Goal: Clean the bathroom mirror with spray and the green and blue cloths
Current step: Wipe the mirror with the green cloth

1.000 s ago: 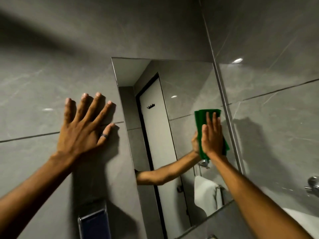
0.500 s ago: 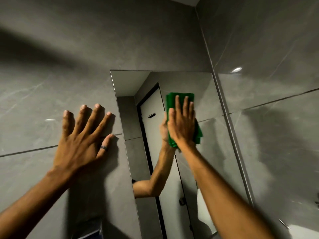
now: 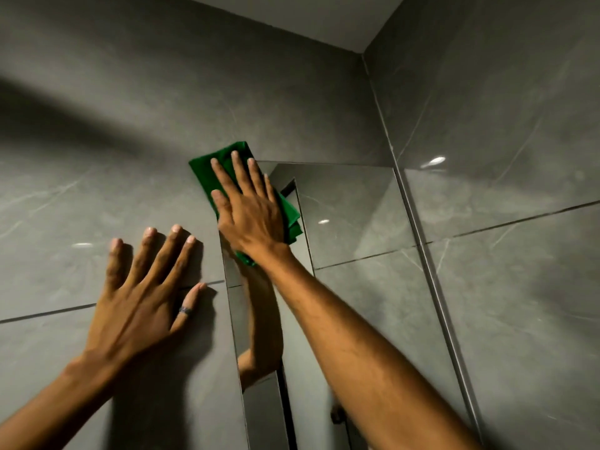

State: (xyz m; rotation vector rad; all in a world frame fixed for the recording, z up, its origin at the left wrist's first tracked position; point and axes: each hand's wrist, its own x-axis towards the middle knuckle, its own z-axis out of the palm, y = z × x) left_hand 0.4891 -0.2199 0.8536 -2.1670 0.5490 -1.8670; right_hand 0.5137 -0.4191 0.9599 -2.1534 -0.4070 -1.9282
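Right hand flat, fingers spread, pressing folded green cloth over top-left corner of frameless rectangular mirror. Left hand open, empty, palm flat against glossy grey veined wall tile, ring on thumb.

mirror: upper-left corner hidden by green cloth | bottom cut off by frame edge
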